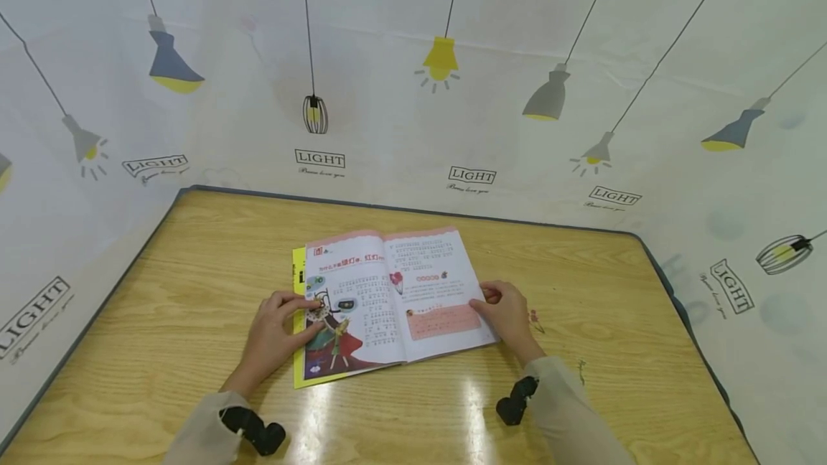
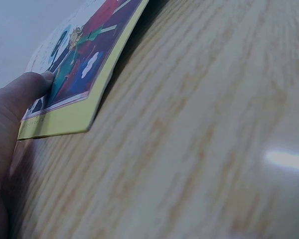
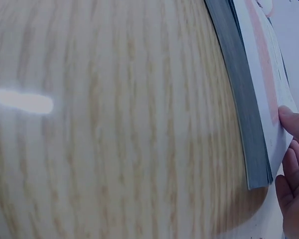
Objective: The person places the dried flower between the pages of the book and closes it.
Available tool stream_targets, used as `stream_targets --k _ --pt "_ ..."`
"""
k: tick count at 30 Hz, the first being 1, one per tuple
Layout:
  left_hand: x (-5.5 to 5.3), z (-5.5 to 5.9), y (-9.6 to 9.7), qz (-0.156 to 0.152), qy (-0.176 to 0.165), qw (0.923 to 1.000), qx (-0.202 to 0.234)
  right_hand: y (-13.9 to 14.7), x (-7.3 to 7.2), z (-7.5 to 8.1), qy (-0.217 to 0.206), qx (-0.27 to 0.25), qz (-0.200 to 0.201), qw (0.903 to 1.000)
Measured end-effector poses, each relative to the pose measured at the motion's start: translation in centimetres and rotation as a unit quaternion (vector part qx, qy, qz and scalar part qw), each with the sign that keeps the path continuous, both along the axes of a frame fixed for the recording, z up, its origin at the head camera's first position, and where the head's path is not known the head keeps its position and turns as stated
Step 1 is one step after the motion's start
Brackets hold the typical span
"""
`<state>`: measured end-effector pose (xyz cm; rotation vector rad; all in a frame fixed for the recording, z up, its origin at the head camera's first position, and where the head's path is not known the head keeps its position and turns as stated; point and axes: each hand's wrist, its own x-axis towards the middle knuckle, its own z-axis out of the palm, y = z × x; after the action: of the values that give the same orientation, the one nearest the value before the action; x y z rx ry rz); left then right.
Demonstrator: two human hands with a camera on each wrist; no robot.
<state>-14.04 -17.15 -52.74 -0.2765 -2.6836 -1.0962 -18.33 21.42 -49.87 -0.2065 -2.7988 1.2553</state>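
Obs: book (image 1: 426, 293) lies open, mid-tbl (image 1: 194, 321). Head cam alone gets both hands + the whole spread. R wrist cam adds the dark lower edge (image 3: 241, 109) and R fingers (image 3: 292, 164), curled by the pg margin — partly hidden from above. L wrist cam: L thumb (image 2: 30, 89) on the pic, near yellow cover (image 2: 67, 121); other L fingers not seen there. Pose: L hand (image 1: 274, 332) angles in from lower L, digits extended, resting on the L side — no clench. R hand (image 1: 510, 314) at R edge: thumb atop, fingers bent, pinching book's pg margin.
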Motion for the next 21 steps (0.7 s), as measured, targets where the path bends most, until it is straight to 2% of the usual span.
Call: stream_targets --k 9,21 --pt "0.1 0.1 0.0 -0.002 0.003 1.0000 0.000 -0.2 -0.6 0.1 -0.005 -0.051 -0.029 0.9983" --pt "0.2 0.1 0.0 -0.003 0.008 1.0000 0.000 -0.2 -0.3 1.2 0.002 -0.030 -0.040 0.9987"
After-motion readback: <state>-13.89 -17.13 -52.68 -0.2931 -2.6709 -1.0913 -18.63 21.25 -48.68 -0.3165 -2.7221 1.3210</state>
